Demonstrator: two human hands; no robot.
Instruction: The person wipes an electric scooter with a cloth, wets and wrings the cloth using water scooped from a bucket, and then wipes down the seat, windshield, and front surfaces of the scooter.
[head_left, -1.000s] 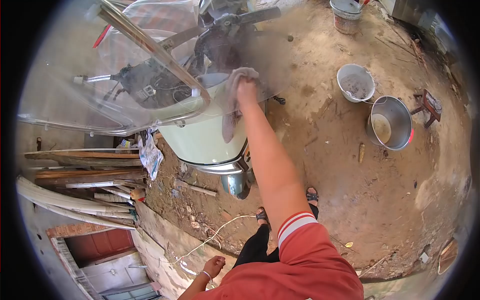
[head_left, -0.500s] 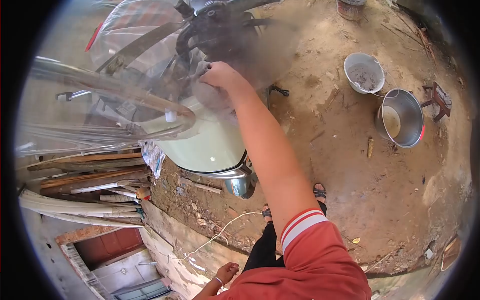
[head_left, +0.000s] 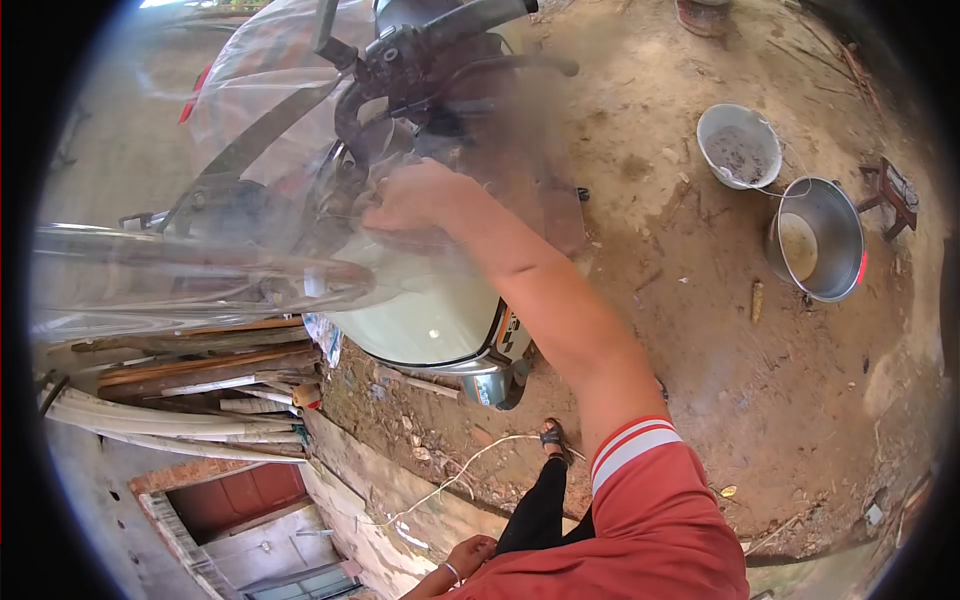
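My right hand (head_left: 415, 200) reaches over the pale green front panel (head_left: 425, 310) of a scooter, just below its handlebar (head_left: 400, 60). Its fingers are bent round a grey cloth (head_left: 392, 165), partly hidden and blurred behind the hand. A clear plastic windshield (head_left: 180, 275) with a tube-like edge spreads to the left of the hand. Low in the view, my left hand (head_left: 472, 552) hangs beside my body, a bracelet at the wrist. Its fingers are loosely curled and partly out of sight, and no object shows in it.
A white bucket (head_left: 740, 147) and a metal bucket (head_left: 820, 240) stand on the dirt ground at the right, beside a small wooden stool (head_left: 890, 198). Wooden planks and pale poles (head_left: 170, 415) lie at the left. A pale cord (head_left: 450, 480) crosses the ground near my foot.
My right hand has moved left with the cloth, from the panel's right side to below the handlebar. The view has shifted, and the windshield edge now lies lower. My left hand still hangs low.
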